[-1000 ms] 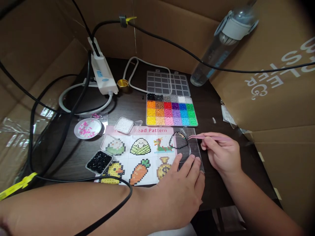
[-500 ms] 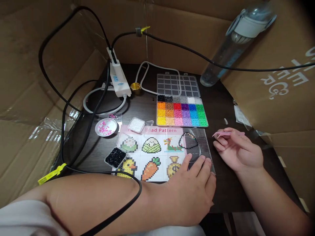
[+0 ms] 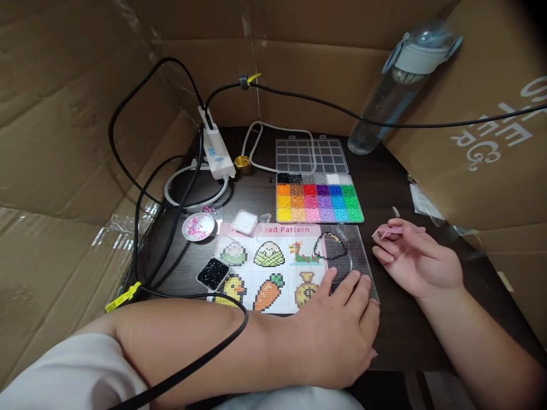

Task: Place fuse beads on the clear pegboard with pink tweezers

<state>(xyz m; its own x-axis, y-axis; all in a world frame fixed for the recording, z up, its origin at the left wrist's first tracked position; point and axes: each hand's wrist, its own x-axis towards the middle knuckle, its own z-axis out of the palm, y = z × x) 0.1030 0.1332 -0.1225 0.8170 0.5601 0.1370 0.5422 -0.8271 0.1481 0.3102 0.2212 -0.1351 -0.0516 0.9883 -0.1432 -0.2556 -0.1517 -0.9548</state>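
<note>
Pink tweezers (image 3: pixel 399 230) are held in my right hand (image 3: pixel 421 259), palm turned up, to the right of a clear pegboard (image 3: pixel 359 256). My left hand (image 3: pixel 342 327) lies flat with fingers spread over the pegboard's lower part. On the pegboard is an outline of mostly black beads (image 3: pixel 330 246) with a few peach ones along its upper right. The board overlaps the right side of a printed bead pattern sheet (image 3: pixel 269 290) showing a carrot, a duck, a money bag and other pictures.
Behind the sheet stands a sorted bead box (image 3: pixel 319 198), lid (image 3: pixel 311 155) open. At left are a small box of black beads (image 3: pixel 212 274), one of white beads (image 3: pixel 245 222) and a dish with pink beads (image 3: pixel 198 226). A power strip (image 3: pixel 217 151), black cables and a bottle (image 3: pixel 391 97) stand farther back.
The view has shifted a little, so the table things appear lower and somewhat to the right. Both hands keep nearly the same pose, tweezers still in the right one.
</note>
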